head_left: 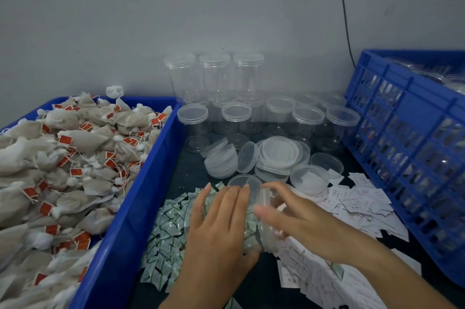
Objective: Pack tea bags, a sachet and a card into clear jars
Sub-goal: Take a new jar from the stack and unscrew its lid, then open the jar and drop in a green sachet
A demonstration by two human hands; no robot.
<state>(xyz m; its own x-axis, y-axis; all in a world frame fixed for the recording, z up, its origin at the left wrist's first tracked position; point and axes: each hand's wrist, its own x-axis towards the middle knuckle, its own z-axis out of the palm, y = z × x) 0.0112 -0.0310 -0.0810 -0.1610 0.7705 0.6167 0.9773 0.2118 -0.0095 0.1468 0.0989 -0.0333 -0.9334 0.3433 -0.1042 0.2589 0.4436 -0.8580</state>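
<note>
Currently your left hand (221, 218) lies over the clear round plastic jar (253, 233), fingers draped along its wall and thumb tucked beneath. It holds the jar on its side above the dark bench (191, 175) and the small green-and-white sachets (166, 230). Your right hand (294, 210) curls at the jar's right end, but motion blur hides what it grips, so I cannot tell. Expect the jar to be light, thin-walled and slick. Hold it gently round the body, since a hard squeeze would likely flex it.

Beige tea bags (83, 140) with red tags fill the blue bin (141, 198); green-and-white sachets (166, 228), white cards (352, 200), clear jars (236, 117).
</note>
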